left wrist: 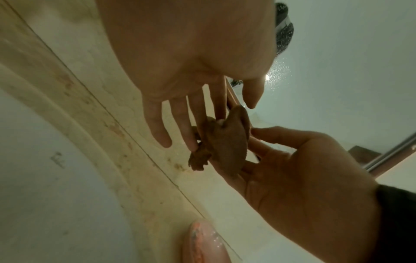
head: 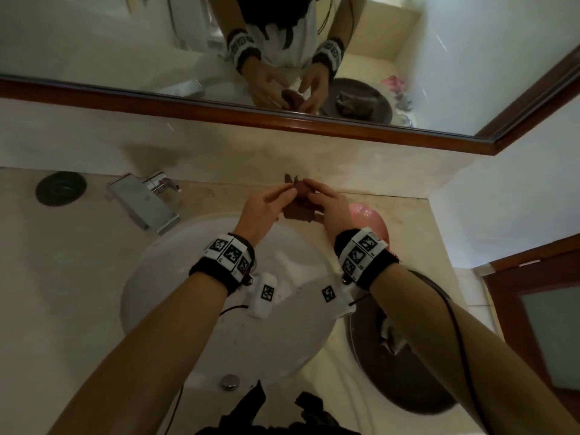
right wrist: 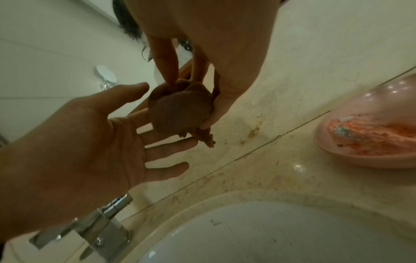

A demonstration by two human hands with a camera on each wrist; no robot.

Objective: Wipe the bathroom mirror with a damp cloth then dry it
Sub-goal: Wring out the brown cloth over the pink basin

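A small brown cloth [head: 299, 211] is bunched between my two hands, above the counter behind the sink. My right hand [head: 326, 205] pinches it with thumb and fingers; the right wrist view shows the cloth [right wrist: 180, 110] balled under those fingers [right wrist: 221, 105]. With straight fingers my left hand [head: 266, 208] touches the cloth's side, and its palm [right wrist: 90, 142] lies open beneath it. From the left wrist, the cloth [left wrist: 225, 146] sits between the left fingertips [left wrist: 191, 140] and the right hand [left wrist: 292, 169]. The wood-framed mirror [head: 125, 42] runs across the wall above.
A white sink [head: 188, 277] lies below my wrists, a chrome faucet [head: 144, 199] at its left. A pink soap dish [head: 367, 218] stands right of my hands. A dark round basin [head: 408, 387] holding another cloth [head: 389, 337] sits at the near right. A dark round cap [head: 61, 188] lies far left.
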